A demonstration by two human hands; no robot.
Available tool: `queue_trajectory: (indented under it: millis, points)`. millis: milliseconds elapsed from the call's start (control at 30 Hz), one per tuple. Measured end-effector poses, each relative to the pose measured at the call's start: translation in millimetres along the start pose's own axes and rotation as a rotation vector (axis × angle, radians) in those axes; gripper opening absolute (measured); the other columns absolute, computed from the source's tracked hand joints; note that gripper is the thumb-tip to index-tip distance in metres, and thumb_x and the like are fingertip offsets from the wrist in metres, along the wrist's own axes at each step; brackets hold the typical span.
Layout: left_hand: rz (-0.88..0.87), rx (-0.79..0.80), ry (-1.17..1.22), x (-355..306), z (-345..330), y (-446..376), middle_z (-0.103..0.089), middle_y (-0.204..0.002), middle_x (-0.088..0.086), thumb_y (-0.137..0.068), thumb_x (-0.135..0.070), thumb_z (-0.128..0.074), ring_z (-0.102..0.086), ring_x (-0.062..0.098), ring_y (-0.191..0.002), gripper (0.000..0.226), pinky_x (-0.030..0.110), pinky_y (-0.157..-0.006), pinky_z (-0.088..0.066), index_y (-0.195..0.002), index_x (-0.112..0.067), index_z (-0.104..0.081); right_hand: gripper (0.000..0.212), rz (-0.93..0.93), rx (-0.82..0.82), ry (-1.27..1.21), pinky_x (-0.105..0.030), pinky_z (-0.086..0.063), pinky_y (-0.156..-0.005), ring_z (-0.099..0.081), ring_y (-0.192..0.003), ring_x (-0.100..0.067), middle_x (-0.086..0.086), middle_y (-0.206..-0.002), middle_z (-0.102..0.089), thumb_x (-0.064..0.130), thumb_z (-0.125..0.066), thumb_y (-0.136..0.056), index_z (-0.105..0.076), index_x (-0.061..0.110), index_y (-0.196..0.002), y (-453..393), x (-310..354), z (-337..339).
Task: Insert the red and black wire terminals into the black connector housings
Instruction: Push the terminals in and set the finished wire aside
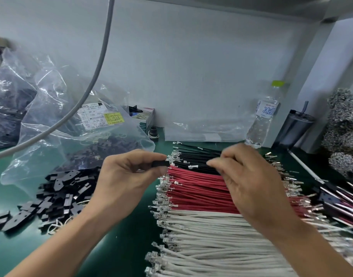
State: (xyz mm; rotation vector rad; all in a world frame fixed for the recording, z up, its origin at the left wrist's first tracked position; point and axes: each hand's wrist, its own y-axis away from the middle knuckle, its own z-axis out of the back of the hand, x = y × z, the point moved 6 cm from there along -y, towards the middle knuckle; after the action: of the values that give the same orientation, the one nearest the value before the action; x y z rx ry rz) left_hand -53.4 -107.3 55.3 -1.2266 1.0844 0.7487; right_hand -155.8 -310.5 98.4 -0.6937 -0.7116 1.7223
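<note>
The left hand [129,172] is pinching a black connector housing [160,163] between thumb and fingertips, its open end facing right toward the wires. The right hand [249,176] is curling its fingers down onto the black wires [197,156]; whether it is gripping one, I cannot tell. A terminal [191,167] is lying between the hands, its wire running left to right, nearer the right hand.

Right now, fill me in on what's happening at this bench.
A person is assembling wire connectors. The left hand pinches a black connector housing, held above the wire rows. The right hand picks at the black wires, fingers curled around one. Red wires and white wires lie in rows below; loose housings are piled at left.
</note>
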Motion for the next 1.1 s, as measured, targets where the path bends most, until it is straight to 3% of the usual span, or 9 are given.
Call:
queue_trajectory:
  millis: [100, 200, 367, 600, 767, 967, 1100]
  points:
    - [0.019, 0.064, 0.029, -6, -12, 8, -0.081, -0.084, 0.0, -0.065, -0.013, -0.085, -0.078, 0.022, -0.083, 0.029, 0.024, -0.08, -0.062, -0.089, -0.029, -0.083, 0.016, -0.045, -0.038, -0.115, -0.031, -0.053, -0.067, -0.058, -0.081, -0.019, -0.004, -0.091, -0.06, 0.0, -0.07, -0.091, -0.076, 0.004, -0.106, 14, 2, 1]
    - [0.009, 0.138, -0.011, -8, -25, 16, -0.081, -0.084, 0.001, -0.064, -0.013, -0.085, -0.078, 0.021, -0.08, 0.028, 0.023, -0.077, -0.062, -0.088, -0.028, -0.084, 0.02, -0.118, -0.043, -0.226, -0.021, -0.047, -0.074, -0.057, -0.083, -0.015, -0.001, -0.092, -0.059, 0.015, -0.059, -0.098, -0.076, 0.007, -0.106, 18, 1, 6]
    - [0.029, 0.164, 0.03, -9, -34, 22, -0.081, -0.082, 0.005, -0.061, -0.016, -0.085, -0.077, 0.027, -0.079, 0.027, 0.027, -0.078, -0.063, -0.086, -0.027, -0.085, 0.018, -0.14, 0.001, -0.285, -0.013, -0.04, -0.074, -0.055, -0.081, -0.01, 0.002, -0.091, -0.057, 0.018, -0.061, -0.096, -0.077, 0.01, -0.1, 19, 2, 5]
    - [0.054, 0.17, 0.06, -9, -37, 22, -0.081, -0.083, 0.005, -0.062, -0.008, -0.082, -0.077, 0.015, -0.076, 0.027, 0.016, -0.071, -0.059, -0.084, -0.023, -0.084, 0.017, -0.166, -0.001, -0.36, -0.017, -0.045, -0.072, -0.058, -0.083, -0.009, 0.006, -0.092, -0.058, 0.019, -0.06, -0.097, -0.076, 0.015, -0.102, 19, -1, 9]
    - [0.071, 0.17, 0.081, -9, -35, 23, -0.081, -0.085, 0.006, -0.06, -0.016, -0.083, -0.078, 0.018, -0.079, 0.026, 0.018, -0.072, -0.059, -0.085, -0.024, -0.085, 0.022, -0.136, 0.054, -0.408, -0.033, -0.051, -0.059, -0.058, -0.074, -0.011, 0.008, -0.087, -0.06, 0.025, -0.06, -0.097, -0.078, 0.018, -0.106, 19, 4, 5]
    - [0.047, 0.229, 0.069, -8, -37, 23, -0.08, -0.088, 0.009, -0.064, -0.014, -0.083, -0.077, 0.023, -0.083, 0.024, 0.021, -0.076, -0.06, -0.088, -0.019, -0.084, 0.021, -0.126, 0.085, -0.356, -0.032, -0.05, -0.058, -0.057, -0.073, -0.01, 0.008, -0.085, -0.06, 0.025, -0.06, -0.096, -0.079, 0.02, -0.104, 17, 6, 6]
    - [-0.005, 0.24, -0.016, -6, -38, 23, -0.08, -0.086, 0.006, -0.065, -0.019, -0.085, -0.076, 0.023, -0.08, 0.022, 0.023, -0.076, -0.061, -0.085, -0.026, -0.084, 0.023, -0.155, 0.095, -0.406, -0.03, -0.052, -0.063, -0.058, -0.076, -0.008, 0.008, -0.089, -0.061, 0.026, -0.057, -0.097, -0.078, 0.016, -0.1, 16, 11, 1]
